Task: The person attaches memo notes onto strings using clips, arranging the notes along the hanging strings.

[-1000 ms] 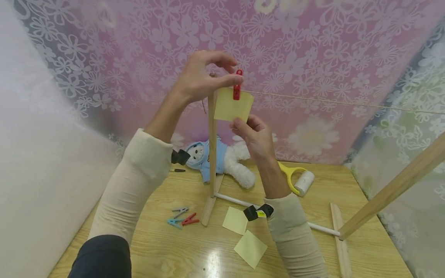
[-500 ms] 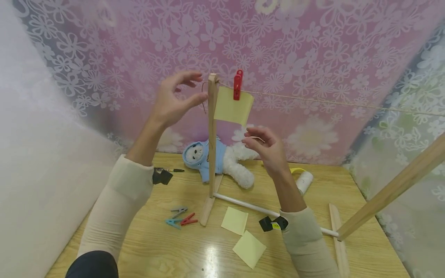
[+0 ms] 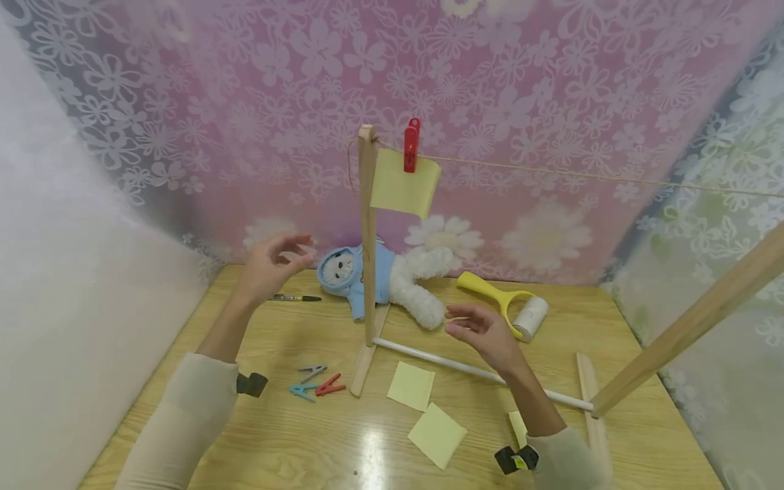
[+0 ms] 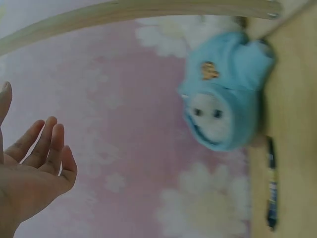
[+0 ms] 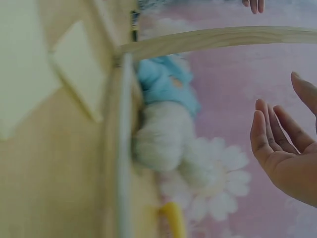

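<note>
A yellow sticky note (image 3: 404, 187) hangs from a string (image 3: 539, 170) near the left wooden post (image 3: 368, 238), held there by a red clothespin (image 3: 411, 146). My left hand (image 3: 272, 265) is in the air left of the post, fingers loosely bent and holding nothing. Lower down, my right hand (image 3: 486, 337) hovers over the white crossbar (image 3: 441, 361), also holding nothing. On the table, grey (image 3: 313, 372), teal (image 3: 302, 391) and red (image 3: 331, 385) clothespins lie in a group. Two sticky notes (image 3: 411, 386) lie right of them, and another note (image 3: 517, 427) is partly hidden by my right forearm.
A plush toy in a blue hoodie (image 3: 382, 272) lies behind the left post. A black pen (image 3: 297, 298) is to its left, and a yellow-handled lint roller (image 3: 490, 289) to its right. The right wooden post (image 3: 692, 327) slants up at the right.
Both hands have let go of the clothespin and the hanging note. They have moved apart and down, the left hand leftward and the right hand rightward. The note stays hanging.
</note>
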Tool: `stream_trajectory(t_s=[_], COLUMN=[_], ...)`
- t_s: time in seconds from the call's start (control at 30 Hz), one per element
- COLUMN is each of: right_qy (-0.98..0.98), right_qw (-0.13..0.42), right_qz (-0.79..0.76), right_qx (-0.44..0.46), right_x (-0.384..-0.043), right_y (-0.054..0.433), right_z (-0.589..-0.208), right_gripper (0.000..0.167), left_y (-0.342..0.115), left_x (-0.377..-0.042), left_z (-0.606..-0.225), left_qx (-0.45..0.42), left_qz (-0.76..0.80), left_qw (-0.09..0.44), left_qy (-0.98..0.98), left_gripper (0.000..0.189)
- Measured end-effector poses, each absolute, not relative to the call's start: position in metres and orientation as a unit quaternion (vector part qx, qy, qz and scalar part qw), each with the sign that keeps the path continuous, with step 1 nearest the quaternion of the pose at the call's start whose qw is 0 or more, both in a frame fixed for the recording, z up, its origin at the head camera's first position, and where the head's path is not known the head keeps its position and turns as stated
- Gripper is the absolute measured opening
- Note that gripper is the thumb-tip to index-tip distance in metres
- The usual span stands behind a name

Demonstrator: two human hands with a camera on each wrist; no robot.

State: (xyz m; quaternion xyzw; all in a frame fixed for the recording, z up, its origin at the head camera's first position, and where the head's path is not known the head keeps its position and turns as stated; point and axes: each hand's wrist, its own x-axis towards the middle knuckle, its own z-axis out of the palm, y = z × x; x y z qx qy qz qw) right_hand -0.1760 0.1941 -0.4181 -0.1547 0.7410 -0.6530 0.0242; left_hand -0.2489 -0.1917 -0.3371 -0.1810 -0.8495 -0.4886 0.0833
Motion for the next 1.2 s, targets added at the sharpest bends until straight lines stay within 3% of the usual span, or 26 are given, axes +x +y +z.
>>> stream_trajectory(t_s=[0.33, 0.6, 0.77, 0.93, 1.2], right_qy=[0.803, 0.848, 0.862, 0.884, 0.884], right_qw=[0.101, 0.116, 0.126, 0.128, 0.116], right_qz=[-0.583, -0.518, -0.491, -0.45, -0.453], right_qx=[-0.063, -0.009, -0.003, -0.005, 0.004], right_x=[-0.161, -0.157, -0.159, -0.162, -0.165], right_y=[0.199, 0.188, 0.176, 0.167, 0.158], right_z=[-0.477, -0.497, -0.505, -0.512, -0.516], right_gripper=[0.045, 0.026, 0.018, 0.025, 0.024], left_y=[-0.219, -0.231, -0.233, -0.232, -0.232], left_x=[-0.237, -0.221, -0.211, -0.206, -0.2], left_z=[-0.423, -0.469, -0.489, -0.499, -0.509], left_qx=[-0.147, -0.158, -0.156, -0.136, -0.149], left_qz=[-0.427, -0.407, -0.398, -0.362, -0.341], left_qw=[0.001, -0.042, -0.09, -0.142, -0.155], left_qy=[-0.892, -0.899, -0.899, -0.911, -0.915], left_gripper=[0.044, 0.036, 0.034, 0.032, 0.031])
